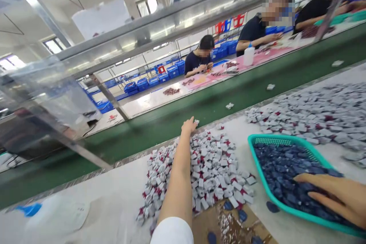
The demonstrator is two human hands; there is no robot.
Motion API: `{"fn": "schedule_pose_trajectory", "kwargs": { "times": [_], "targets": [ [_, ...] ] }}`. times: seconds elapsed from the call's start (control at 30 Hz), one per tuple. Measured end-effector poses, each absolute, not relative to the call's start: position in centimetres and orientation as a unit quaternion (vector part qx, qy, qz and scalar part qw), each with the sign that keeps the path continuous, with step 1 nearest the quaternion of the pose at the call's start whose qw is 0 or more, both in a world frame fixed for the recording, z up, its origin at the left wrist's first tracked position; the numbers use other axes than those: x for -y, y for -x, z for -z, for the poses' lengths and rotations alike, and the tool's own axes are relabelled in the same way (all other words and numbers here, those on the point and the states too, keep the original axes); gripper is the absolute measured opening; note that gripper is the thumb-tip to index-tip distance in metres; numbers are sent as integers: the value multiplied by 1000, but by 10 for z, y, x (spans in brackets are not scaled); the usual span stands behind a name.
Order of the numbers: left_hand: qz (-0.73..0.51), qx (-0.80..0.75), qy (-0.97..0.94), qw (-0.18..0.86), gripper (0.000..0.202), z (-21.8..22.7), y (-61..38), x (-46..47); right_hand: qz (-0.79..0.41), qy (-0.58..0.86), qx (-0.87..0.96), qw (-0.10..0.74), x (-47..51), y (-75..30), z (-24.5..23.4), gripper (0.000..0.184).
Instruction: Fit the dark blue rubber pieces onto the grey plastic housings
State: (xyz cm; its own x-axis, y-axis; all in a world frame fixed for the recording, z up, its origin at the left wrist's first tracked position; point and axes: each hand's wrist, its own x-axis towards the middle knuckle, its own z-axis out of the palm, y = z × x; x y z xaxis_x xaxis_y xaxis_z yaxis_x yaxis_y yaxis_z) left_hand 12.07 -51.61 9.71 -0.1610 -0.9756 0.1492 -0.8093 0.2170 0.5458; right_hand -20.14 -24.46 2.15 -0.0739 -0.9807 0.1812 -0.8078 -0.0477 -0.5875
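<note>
My left hand [188,126] reaches out past a pile of small white and dark-red parts [213,164] to the near edge of the green conveyor belt [160,122]. A small white part [196,122] is at its thumb and fingertips, and the index finger points forward. At the lower right, my right hand [334,194] is in a teal plastic basket [259,175] full of flat dark-blue pieces [286,175]. Its visible fingers are apart over the pieces, and no held piece shows; some fingertips are hidden among them.
White parts [229,105] lie spaced along the belt. Another heap of white parts [323,110] spreads behind the basket. A blue-capped bottle [57,213] lies at the lower left. Cardboard [208,225] with loose blue pieces is in front. People [200,57] work across the belt beneath a metal shelf [160,19].
</note>
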Motion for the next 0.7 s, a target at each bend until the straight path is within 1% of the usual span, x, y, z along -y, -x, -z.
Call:
{"fn": "schedule_pose_trajectory", "kwargs": {
  "times": [0.1, 0.23, 0.37, 0.43, 0.53, 0.7],
  "targets": [
    [195, 743, -602, 218, 31, -92, -115, 533, 305, 626, -675, 244, 232, 195, -41, 28],
    [220, 733, -612, 200, 30, -101, -122, 549, 372, 554, -674, 316, 226, 181, -76, 31],
    [242, 714, -617, 226, 27, -120, -146, 537, 406, 514, -667, 355, 225, 167, -87, 42],
    [258, 702, -609, 264, 26, -129, -165, 514, 415, 500, -665, 369, 222, 159, -89, 46],
    [283, 673, -590, 346, 29, -136, -198, 454, 407, 491, -658, 401, 215, 147, -97, 52],
    [285, 586, -590, 477, 48, -132, -247, 307, 384, 494, -613, 482, 200, 121, -103, 62]
  ]
}}
